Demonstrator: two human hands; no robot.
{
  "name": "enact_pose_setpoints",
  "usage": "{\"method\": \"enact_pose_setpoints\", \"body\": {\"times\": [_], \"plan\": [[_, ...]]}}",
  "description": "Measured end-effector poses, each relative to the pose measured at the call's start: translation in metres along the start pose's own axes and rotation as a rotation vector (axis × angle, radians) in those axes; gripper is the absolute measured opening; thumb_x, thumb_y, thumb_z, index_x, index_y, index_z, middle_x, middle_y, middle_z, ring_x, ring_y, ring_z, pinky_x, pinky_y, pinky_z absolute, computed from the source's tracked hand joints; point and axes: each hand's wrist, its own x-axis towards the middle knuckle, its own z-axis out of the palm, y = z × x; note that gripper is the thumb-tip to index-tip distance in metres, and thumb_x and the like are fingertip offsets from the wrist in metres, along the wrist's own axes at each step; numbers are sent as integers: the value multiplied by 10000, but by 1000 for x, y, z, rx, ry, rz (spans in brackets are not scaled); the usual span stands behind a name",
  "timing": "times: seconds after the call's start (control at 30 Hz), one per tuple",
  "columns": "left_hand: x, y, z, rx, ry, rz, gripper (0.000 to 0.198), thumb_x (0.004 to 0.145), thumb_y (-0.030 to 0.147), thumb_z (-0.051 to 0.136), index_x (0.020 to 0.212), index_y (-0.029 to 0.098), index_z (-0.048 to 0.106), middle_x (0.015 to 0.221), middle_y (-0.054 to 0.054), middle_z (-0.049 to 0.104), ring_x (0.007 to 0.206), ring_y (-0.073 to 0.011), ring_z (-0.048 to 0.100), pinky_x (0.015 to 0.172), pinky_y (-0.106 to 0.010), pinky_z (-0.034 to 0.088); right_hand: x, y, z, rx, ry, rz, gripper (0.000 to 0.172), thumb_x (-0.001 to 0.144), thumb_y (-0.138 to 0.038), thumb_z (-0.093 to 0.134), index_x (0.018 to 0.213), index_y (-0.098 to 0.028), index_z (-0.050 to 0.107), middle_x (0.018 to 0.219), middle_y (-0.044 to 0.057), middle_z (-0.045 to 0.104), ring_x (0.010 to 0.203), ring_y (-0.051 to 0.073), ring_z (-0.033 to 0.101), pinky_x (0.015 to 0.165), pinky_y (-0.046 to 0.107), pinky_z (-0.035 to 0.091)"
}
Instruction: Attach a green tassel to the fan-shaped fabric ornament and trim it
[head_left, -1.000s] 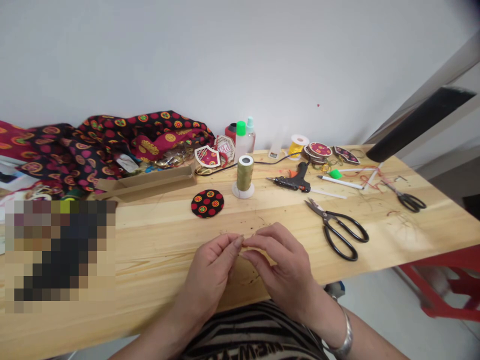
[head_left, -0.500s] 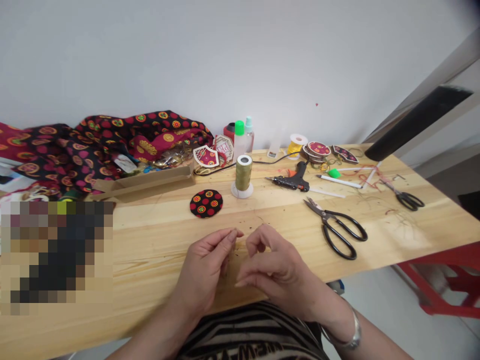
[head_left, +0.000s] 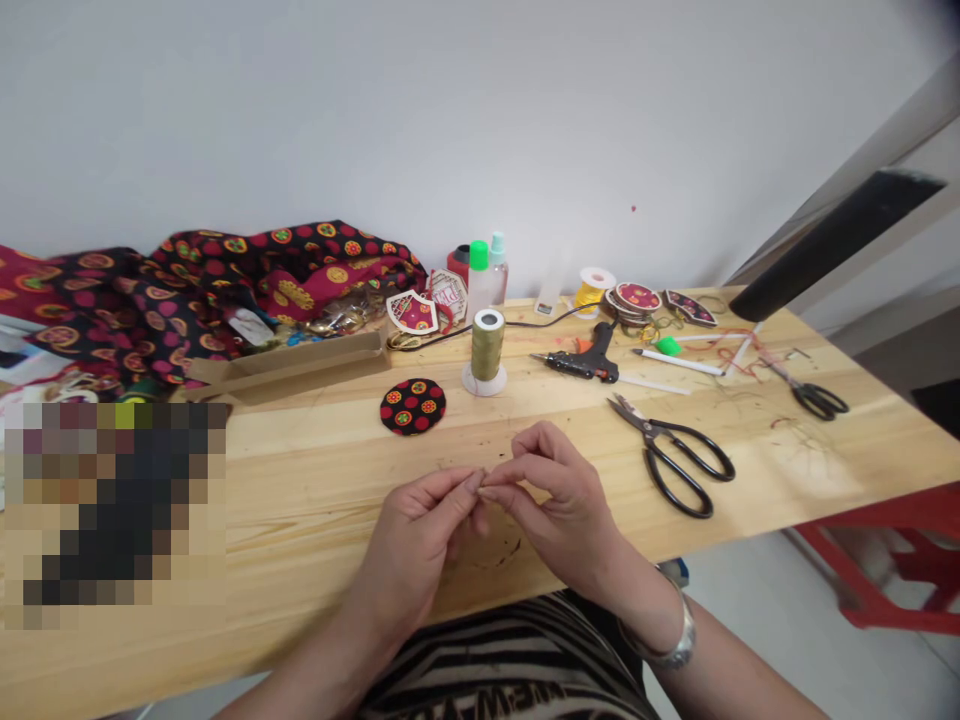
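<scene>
My left hand (head_left: 416, 535) is closed in a pinch, thumb against forefinger, over the front of the wooden table. Its fingertips meet those of my right hand (head_left: 559, 500), which is pinched too. Whatever lies between the fingertips is too small to make out. Beyond my hands lies a round patterned fabric disc (head_left: 412, 407), black with red and yellow motifs. A spool of olive thread (head_left: 487, 350) stands upright just behind. To the right of my right hand rest large black-handled scissors (head_left: 667, 455), their blades slightly apart.
A black glue gun (head_left: 589, 358), a white pen (head_left: 679, 362) and smaller scissors (head_left: 820, 400) lie further right. Patterned cloth (head_left: 300, 265) and a cardboard tray (head_left: 300, 370) are at the back left. Bottles (head_left: 478, 275) and a yellow thread spool (head_left: 591, 292) stand near the wall. A red stool (head_left: 885, 570) is beside the table.
My right hand has turned and its thumb and forefinger have closed, meeting the left fingertips. My left hand has barely moved. The things on the table stay in place.
</scene>
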Motion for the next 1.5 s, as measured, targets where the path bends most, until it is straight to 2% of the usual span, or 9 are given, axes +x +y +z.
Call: {"method": "enact_pose_setpoints", "body": {"times": [0.13, 0.23, 0.4, 0.63, 0.87, 1.17, 1.3, 1.5], "plan": [[0, 0, 0, -11, -8, -11, 197, 714, 348, 685, 710, 151, 694, 458, 74, 358, 430, -61, 254, 392, -186, 184, 1, 1, 0, 3, 1, 19, 74, 786, -140, 632, 786, -200, 676, 772, 7, 486, 750, 132, 514, 651, 256, 449], [1, 0, 0, -7, -15, -15, 203, 722, 352, 679, 736, 151, 704, 465, 72, 367, 430, -61, 257, 389, -181, 204, 1, 2, 1, 35, 30, 59, 101, 804, -120, 594, 778, -187, 665, 768, 13, 508, 754, 135, 529, 663, 258, 455], [2, 2, 2, -53, 51, -71, 222, 668, 344, 720, 749, 138, 720, 447, 67, 391, 416, -55, 282, 377, -171, 209, 0, 5, 1, 88, 78, 125, 142, 825, -108, 540, 805, -191, 653, 747, 16, 560, 732, 138, 556, 647, 260, 469], [1, 4, 2, -92, 61, -77, 228, 642, 329, 740, 750, 128, 727, 431, 66, 392, 424, -55, 297, 376, -162, 209, -6, 9, -3, 148, 43, 168, 77, 801, -136, 599, 814, -187, 656, 744, 8, 578, 694, 121, 564, 617, 238, 467], [1, 5, 1, -141, 48, -90, 226, 640, 312, 744, 762, 124, 717, 458, 74, 374, 426, -44, 274, 383, -162, 197, -11, 17, -4, 162, -12, 234, 139, 829, -164, 557, 876, -192, 685, 775, 23, 627, 723, 126, 591, 643, 251, 485], [-2, 6, 4, -134, 54, -90, 219, 632, 316, 749, 741, 128, 720, 427, 77, 364, 422, -45, 273, 375, -154, 204, -9, 13, -2, 263, -50, 343, 58, 745, -162, 652, 777, -176, 699, 717, 16, 642, 653, 121, 586, 588, 233, 477], [-1, 4, 2, -117, 49, -84, 208, 650, 314, 740, 754, 135, 726, 407, 75, 360, 431, -57, 297, 373, -154, 208, -8, 9, -2, 197, -63, 276, 93, 770, -123, 622, 694, -166, 655, 668, 4, 605, 627, 113, 556, 583, 230, 456], [1, 2, -1, -59, 55, -63, 212, 685, 340, 715, 782, 151, 725, 501, 37, 498, 408, -38, 285, 372, -174, 174, -5, -2, -17, -3, -181, -36, 123, 853, -128, 540, 790, -184, 630, 760, 25, 590, 763, 142, 534, 683, 266, 455]]}}
